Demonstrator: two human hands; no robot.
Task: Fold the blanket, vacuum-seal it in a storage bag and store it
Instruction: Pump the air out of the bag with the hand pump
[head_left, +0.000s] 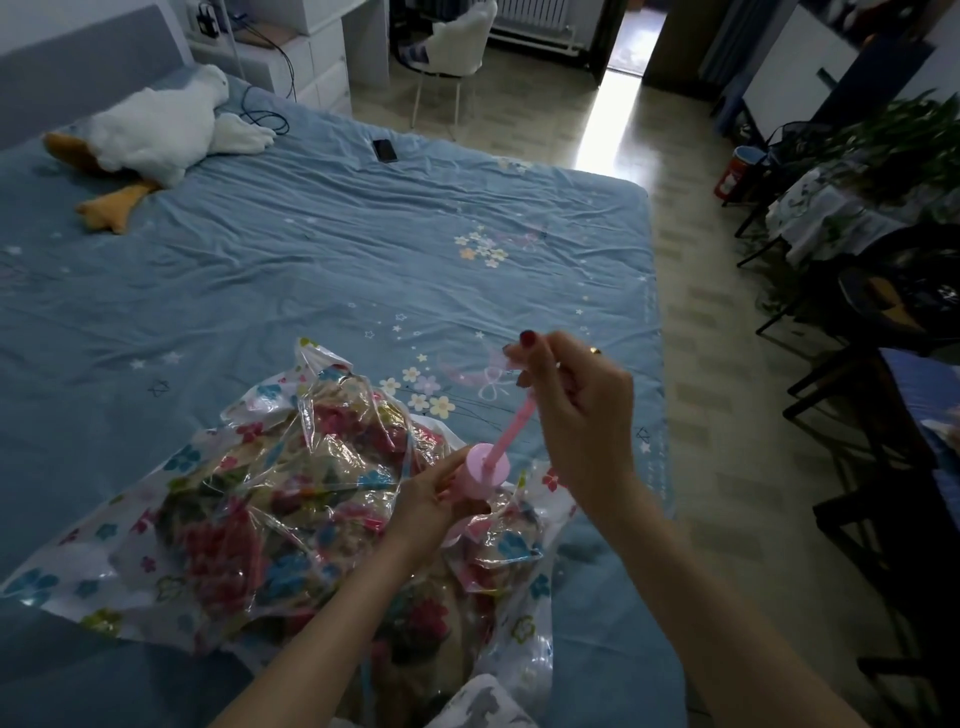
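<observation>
A clear storage bag (130, 540) printed with coloured flowers lies on the bed in front of me. Inside it sits the folded floral blanket (280, 499), red, blue and beige. A pink hand pump (485, 475) stands on the bag near its right side. My left hand (434, 501) grips the pump's round body. My right hand (566, 395) is raised above it, closed on the handle of the pink plunger rod (511, 428), which is drawn out and slanted up to the right.
The bed (311, 260) has a blue sheet. A white plush goose (156, 130) and a black phone (385, 150) lie on its far side. A white chair (457, 47) stands beyond. Dark chairs, a table and plants (883, 156) line the right side.
</observation>
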